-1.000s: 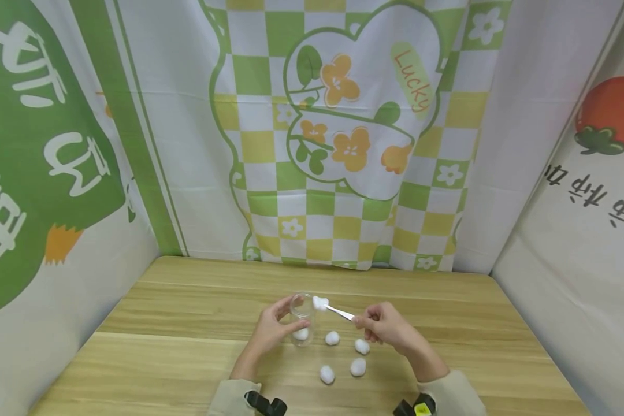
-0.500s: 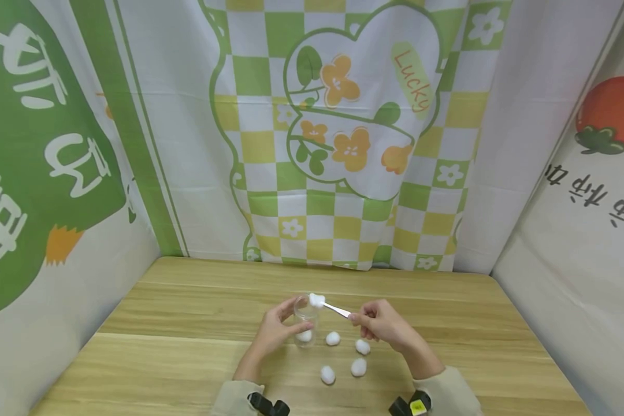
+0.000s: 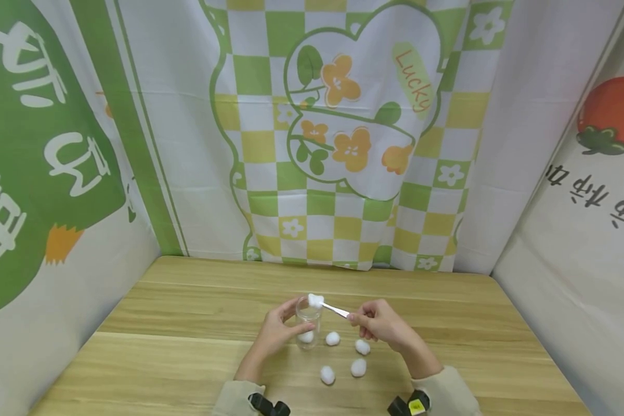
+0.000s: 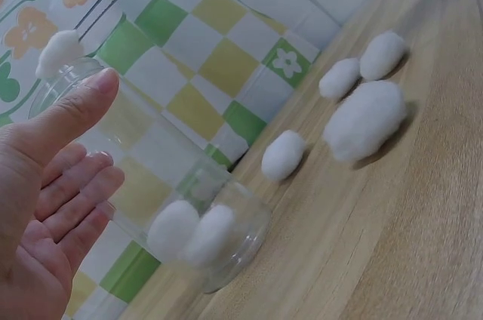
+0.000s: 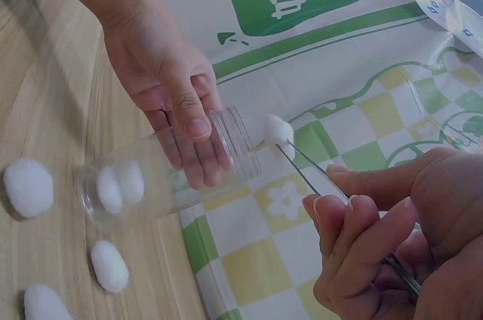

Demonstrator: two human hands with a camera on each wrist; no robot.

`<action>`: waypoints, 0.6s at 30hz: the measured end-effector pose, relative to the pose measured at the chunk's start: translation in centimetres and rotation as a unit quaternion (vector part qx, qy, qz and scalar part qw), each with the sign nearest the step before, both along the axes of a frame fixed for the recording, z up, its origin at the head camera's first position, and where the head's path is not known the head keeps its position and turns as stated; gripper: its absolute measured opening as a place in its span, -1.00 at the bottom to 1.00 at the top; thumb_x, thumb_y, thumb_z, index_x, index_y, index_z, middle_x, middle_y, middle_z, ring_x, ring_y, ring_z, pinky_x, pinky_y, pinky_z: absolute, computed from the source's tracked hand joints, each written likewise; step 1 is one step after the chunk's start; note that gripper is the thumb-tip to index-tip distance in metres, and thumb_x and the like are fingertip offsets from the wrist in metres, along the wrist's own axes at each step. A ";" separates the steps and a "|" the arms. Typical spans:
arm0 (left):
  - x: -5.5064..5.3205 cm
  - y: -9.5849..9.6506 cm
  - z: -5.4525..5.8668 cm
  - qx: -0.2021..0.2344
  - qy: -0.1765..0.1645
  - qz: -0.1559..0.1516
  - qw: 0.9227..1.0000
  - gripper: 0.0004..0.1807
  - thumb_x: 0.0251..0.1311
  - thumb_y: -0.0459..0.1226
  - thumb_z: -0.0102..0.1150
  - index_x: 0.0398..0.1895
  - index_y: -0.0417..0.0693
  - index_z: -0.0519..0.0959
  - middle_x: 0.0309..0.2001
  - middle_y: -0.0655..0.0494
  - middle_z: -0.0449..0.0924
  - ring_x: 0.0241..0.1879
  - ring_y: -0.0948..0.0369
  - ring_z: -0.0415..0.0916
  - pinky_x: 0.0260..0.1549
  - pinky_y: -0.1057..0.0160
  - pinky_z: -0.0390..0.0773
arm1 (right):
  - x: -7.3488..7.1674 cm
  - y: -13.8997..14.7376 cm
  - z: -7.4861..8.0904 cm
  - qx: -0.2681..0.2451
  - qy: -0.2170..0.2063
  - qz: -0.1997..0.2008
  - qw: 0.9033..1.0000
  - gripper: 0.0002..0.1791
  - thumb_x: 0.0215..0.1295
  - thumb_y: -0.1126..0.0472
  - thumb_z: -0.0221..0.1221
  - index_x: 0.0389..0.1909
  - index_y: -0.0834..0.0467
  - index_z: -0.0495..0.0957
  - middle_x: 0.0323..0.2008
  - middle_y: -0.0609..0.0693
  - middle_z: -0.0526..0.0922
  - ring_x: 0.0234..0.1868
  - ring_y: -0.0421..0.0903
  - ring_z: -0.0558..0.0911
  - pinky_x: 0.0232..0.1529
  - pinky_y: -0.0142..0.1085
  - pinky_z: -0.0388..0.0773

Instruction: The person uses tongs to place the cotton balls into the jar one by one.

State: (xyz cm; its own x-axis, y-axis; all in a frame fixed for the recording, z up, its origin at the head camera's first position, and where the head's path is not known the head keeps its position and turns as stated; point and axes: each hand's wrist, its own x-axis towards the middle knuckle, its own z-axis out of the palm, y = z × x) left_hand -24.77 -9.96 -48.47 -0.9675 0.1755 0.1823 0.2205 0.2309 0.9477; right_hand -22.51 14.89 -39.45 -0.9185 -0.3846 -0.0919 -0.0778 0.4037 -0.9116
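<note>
I see the left hand (image 3: 277,333) curled round a clear jar (image 3: 308,316), while the right hand's (image 3: 383,325) grip pinches tweezers (image 3: 335,310), their tips clamping a cotton ball (image 3: 315,300) at the jar's mouth. From the head view I make out one white shape inside; both wrist views reveal two cotton balls (image 4: 172,231) near the bottom. Four loose balls (image 3: 333,338) lie on the desk (image 3: 208,312).

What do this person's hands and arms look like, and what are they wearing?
No glove shows on the left hand or the right hand. Pale beige sleeves cover the forearms. A black device sits at each cuff; the right one bears a yellow label.
</note>
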 end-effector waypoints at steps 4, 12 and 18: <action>0.0 0.1 0.0 0.002 -0.007 0.004 1.000 -0.25 -0.03 -0.20 0.45 0.29 -0.15 0.40 0.24 -0.17 0.52 0.29 -0.22 0.40 0.34 -0.23 0.33 | 0.0 -0.1 0.0 0.003 0.000 -0.003 1.000 -0.72 0.36 0.24 0.13 -0.47 0.38 0.51 -0.73 -0.17 0.42 -0.68 -0.32 0.37 -0.68 -0.59 0.28; 0.0 -0.1 0.0 -0.005 0.000 -0.005 1.000 -0.21 -0.02 -0.16 0.44 0.31 -0.18 0.37 0.25 -0.20 0.49 0.29 -0.24 0.38 0.34 -0.24 0.31 | -0.1 -0.4 -0.3 0.006 -0.001 -0.006 1.000 -0.71 0.36 0.21 0.14 -0.46 0.37 0.53 -0.73 -0.16 0.42 -0.68 -0.31 0.38 -0.68 -0.58 0.29; -0.1 0.0 -0.1 0.008 -0.010 -0.005 1.000 -0.25 -0.02 -0.19 0.44 0.30 -0.08 0.39 0.24 -0.11 0.53 0.32 -0.20 0.37 0.39 -0.23 0.26 | -0.1 -0.4 -0.4 0.005 -0.005 -0.006 1.000 -0.70 0.36 0.19 0.14 -0.47 0.35 0.53 -0.74 -0.16 0.42 -0.69 -0.30 0.38 -0.68 -0.57 0.30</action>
State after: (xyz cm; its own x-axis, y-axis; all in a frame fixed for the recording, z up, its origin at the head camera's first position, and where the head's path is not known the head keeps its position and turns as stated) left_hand -24.83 -9.92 -48.55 -0.9695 0.1815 0.1648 0.2025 0.2140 0.9556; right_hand -22.60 14.53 -39.86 -0.9222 -0.3721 -0.1056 -0.0631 0.4140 -0.9081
